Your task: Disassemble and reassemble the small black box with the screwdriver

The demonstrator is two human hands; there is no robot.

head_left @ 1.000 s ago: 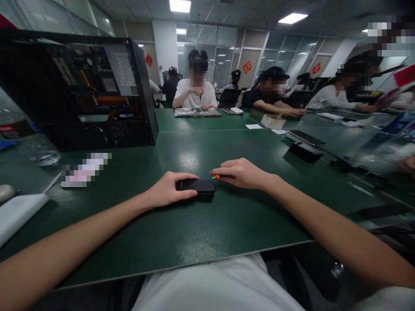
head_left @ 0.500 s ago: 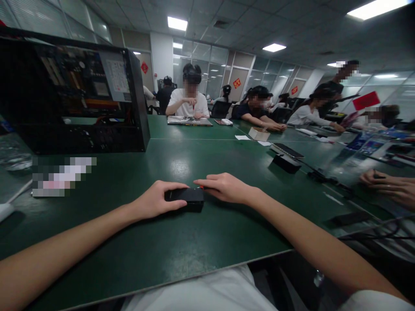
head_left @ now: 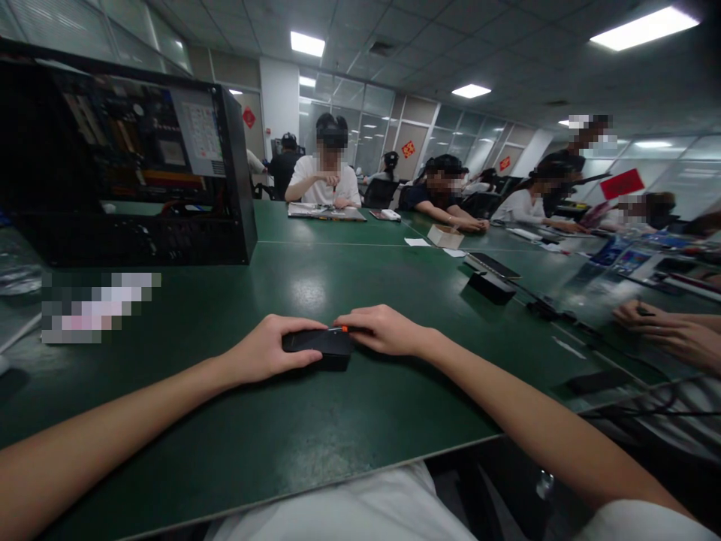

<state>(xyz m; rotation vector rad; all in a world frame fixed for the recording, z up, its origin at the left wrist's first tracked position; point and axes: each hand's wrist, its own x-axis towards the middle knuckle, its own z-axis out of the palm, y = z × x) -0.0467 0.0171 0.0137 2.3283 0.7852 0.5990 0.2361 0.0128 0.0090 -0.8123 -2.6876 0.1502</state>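
It was an open-plan office used as an electronics workroom: a long green table (head_left: pixel 338 421) ran under a tiled ceiling with panel lights (head_left: pixel 307 43), and glass partitions (head_left: pixel 366 113) closed the room at twelve o'clock. An opened computer case (head_left: pixel 129 158) stood at ten o'clock, and seated people (head_left: pixel 324 169) worked from twelve to two o'clock.

Both forearms are bare all the way up, no watch, rings or gloves on the left hand (head_left: pixel 264 352) or right hand (head_left: pixel 384 330). White top (head_left: pixel 349 511) shows near, white short sleeve (head_left: pixel 647 522) at right.
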